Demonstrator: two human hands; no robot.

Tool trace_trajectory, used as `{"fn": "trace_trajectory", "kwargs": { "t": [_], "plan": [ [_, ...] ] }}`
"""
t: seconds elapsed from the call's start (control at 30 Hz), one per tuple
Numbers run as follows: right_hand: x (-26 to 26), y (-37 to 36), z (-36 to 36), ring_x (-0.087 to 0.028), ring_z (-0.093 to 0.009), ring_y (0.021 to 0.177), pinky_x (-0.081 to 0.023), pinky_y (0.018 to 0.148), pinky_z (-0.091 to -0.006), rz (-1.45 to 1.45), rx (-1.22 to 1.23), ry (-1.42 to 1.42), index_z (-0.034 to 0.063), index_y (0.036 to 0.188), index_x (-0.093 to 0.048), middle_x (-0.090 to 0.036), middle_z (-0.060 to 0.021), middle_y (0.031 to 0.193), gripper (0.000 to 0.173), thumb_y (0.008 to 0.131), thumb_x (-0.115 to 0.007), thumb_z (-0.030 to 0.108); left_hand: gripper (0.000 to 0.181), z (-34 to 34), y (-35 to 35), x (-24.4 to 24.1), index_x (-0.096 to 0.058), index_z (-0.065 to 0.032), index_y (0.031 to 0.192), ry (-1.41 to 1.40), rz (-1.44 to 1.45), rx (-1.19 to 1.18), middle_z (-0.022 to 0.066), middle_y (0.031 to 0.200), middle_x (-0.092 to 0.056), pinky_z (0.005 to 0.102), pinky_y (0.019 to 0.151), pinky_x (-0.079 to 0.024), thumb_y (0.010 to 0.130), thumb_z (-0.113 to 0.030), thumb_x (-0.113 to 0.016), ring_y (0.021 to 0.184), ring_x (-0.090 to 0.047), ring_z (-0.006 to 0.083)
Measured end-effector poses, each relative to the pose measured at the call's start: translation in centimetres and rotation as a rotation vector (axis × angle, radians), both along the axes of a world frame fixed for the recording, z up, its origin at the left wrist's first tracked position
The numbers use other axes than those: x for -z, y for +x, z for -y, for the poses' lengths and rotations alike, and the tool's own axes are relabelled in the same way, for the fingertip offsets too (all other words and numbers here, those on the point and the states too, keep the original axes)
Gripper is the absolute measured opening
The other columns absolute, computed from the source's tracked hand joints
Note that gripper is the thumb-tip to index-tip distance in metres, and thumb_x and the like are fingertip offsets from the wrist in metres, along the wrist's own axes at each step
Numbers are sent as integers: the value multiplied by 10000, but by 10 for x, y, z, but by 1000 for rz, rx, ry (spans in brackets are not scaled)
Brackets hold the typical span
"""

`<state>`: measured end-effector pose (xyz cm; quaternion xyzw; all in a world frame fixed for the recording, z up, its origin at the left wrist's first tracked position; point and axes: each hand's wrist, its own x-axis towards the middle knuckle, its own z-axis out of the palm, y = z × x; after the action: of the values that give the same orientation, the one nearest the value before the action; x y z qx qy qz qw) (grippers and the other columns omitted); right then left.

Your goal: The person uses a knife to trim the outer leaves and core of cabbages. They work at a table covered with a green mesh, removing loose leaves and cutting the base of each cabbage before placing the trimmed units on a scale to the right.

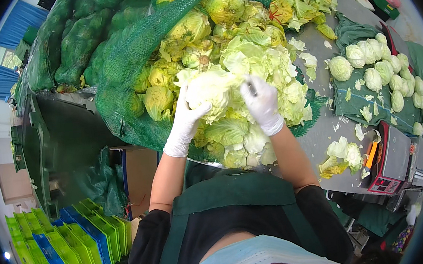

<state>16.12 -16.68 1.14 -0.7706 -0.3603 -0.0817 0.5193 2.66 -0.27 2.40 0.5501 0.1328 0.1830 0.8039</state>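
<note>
My left hand (189,120), in a white glove, holds a pale cabbage head (209,94) from its left side and below. Its cut stem (203,60) points away from me. My gloved right hand (262,102) is just right of the head, fingers curled beside a pale leaf edge. A small dark spot shows among those fingers; I cannot tell whether it is a tool or a gap, or whether the leaf is gripped. Under both hands lie loose cabbage leaves (230,130). Behind them, yellowed cabbages (186,27) spill from an opened green mesh sack (126,75).
Trimmed cabbages (372,78) rest on green cloth at right. An orange-handled knife (371,154) lies beside a weighing scale (393,156) on the grey table (308,147). Full mesh sacks (81,49) stand far left. Green and blue crates (66,249) are stacked lower left, near a dark green bin (69,126).
</note>
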Motion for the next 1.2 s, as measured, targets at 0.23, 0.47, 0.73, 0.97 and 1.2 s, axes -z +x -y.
{"fn": "trace_trajectory", "kwargs": {
  "t": [0.23, 0.47, 0.73, 0.97, 1.2],
  "plan": [
    [-31, 7, 8, -672, -346, 659, -543, 594, -416, 160, -52, -337, 136, 1315, -550, -641, -154, 1153, 422, 894, -582, 115, 971, 10, -3, -11, -366, 1, 1483, 378, -134, -127, 158, 1351, -561, 356, 1030, -474, 697, -212, -896, 1208, -573, 215],
    [-40, -19, 12, -662, -192, 518, -538, 439, -326, 505, -198, -691, 168, 1537, -364, -457, -270, 1468, 698, 870, -537, 64, 1007, 2, -3, -13, -381, 81, 1453, 583, -303, -119, 190, 1300, -600, 349, 1027, -473, 669, -271, -906, 1182, -599, 233],
    [-26, -7, -2, -685, -259, 570, -567, 485, -393, 503, -177, -692, 138, 1478, -421, -631, -200, 1103, 593, 898, -522, 61, 981, 0, 2, -13, -461, 83, 1393, 816, -437, -139, 225, 1276, -606, 374, 1027, -472, 626, -352, -893, 1185, -604, 281],
    [-22, 47, 0, -692, -339, 854, -551, 799, -436, 33, -69, -523, 83, 1344, -506, -705, -162, 1077, 466, 890, -597, 143, 930, 12, -13, -22, -447, 13, 1411, 776, -287, -109, 191, 1313, -568, 389, 1040, -466, 643, -286, -876, 1200, -585, 276],
    [-24, 15, -8, -723, -281, 874, -556, 811, -391, -233, -411, -106, 39, 1422, -496, -722, -184, 1039, 642, 929, -672, 410, 981, -6, -9, -16, -381, -4, 1469, 825, -133, -82, 179, 1377, -541, 385, 1082, -436, 646, -209, -874, 1268, -547, 264]
  ]
}}
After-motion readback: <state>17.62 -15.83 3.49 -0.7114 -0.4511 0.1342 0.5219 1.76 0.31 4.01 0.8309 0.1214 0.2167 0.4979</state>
